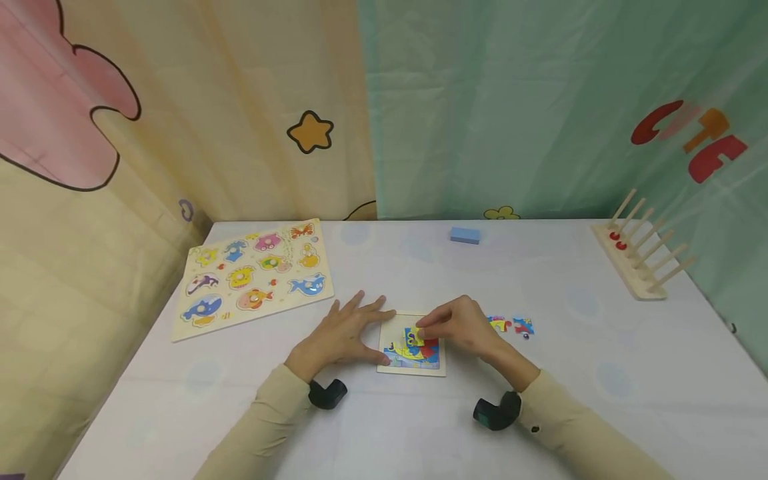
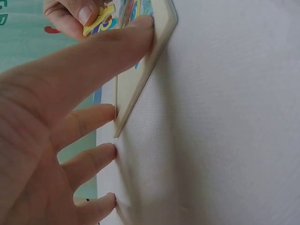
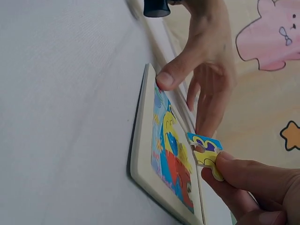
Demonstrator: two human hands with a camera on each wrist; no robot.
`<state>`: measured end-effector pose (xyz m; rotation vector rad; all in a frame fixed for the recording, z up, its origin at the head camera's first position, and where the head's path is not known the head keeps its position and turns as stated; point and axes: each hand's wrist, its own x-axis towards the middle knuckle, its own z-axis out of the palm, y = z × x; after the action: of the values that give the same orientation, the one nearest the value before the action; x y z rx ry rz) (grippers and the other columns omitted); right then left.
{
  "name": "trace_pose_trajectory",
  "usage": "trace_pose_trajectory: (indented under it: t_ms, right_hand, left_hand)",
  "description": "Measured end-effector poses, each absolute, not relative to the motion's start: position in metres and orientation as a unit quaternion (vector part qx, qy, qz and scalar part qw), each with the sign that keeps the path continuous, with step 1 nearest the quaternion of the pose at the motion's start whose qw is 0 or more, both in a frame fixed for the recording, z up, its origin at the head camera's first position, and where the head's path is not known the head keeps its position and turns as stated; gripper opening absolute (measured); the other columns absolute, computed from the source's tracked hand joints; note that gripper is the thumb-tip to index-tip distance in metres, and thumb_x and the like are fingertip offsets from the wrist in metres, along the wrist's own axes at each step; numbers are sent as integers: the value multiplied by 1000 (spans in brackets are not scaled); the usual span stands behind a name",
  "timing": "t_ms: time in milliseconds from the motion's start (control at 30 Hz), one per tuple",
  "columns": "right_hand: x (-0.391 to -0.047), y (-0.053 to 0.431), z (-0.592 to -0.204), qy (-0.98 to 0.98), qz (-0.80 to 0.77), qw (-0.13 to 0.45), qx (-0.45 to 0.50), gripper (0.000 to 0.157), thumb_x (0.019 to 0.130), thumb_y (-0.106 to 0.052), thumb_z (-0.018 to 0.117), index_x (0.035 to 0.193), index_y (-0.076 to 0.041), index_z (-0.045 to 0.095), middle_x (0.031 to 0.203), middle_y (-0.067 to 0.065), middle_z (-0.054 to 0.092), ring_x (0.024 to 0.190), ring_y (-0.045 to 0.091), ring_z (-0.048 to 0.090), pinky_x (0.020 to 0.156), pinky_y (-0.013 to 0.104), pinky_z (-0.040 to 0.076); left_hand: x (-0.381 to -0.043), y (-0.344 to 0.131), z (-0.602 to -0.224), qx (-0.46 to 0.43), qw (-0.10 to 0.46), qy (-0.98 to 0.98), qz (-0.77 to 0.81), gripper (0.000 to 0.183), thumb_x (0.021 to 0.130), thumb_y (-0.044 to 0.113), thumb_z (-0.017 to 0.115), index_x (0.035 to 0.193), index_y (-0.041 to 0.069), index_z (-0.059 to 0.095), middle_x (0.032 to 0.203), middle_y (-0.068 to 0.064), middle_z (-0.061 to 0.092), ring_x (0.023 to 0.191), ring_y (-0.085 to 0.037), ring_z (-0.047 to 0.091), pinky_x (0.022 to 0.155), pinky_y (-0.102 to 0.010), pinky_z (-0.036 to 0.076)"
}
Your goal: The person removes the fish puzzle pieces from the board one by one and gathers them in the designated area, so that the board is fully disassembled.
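Pinching a yellow-and-blue puzzle piece (image 3: 210,160) between thumb and fingertips, a person's right hand (image 1: 465,327) holds it just above a shallow wooden tray (image 1: 393,329) on a white bench (image 1: 390,433). The piece is tilted, printed with what look like two eyes. Joined pieces (image 3: 173,161) fill the tray's lower part; bare wood shows above them. The left hand (image 1: 342,333) grasps nothing: its fingers are spread, the thumb resting at the tray's left edge near the lower corner, other fingertips on the bench.

To seat the piece well, it would likely help to level it first, match its tabs and notches to the yellow picture below, then press straight down with a flat fingertip. Gripping it by the edge away from the join should leave the meeting side free. Light pressure from the left thumb should steady the tray without nudging the joined pieces. More loose pieces (image 1: 523,326) lie to the right.
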<state>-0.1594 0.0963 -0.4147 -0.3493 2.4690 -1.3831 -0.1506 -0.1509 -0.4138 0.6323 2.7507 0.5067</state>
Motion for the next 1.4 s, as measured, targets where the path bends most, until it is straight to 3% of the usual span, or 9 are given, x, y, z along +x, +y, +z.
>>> trace_pose_trajectory:
  t_ms: [233,767,1400]
  right_hand:
    - [-158,119,-416,870,-466,149,-66,8,78,-20,84,84,-17,82,94,-1,75,95,17,63,76,31,48]
    - [-146,164,-414,880,-450,145,-36,16,77,-22,84,89,-12,81,93,2,76,98,19,65,73,30,50]
    - [-139,170,-416,913,-393,101,-38,11,76,-17,85,85,-12,81,87,3,75,91,20,65,69,30,50]
  left_hand:
    - [-150,-151,-415,220,134,950,176,84,69,54,84,143,28,53,158,1,33,149,-35,13,113,-68,10]
    - [-149,-151,-411,219,144,948,183,83,70,51,85,143,26,54,158,-2,33,149,-35,12,113,-68,8]
    - [-149,-151,-413,213,145,948,187,84,70,51,85,143,27,53,158,0,32,150,-34,11,114,-67,6]
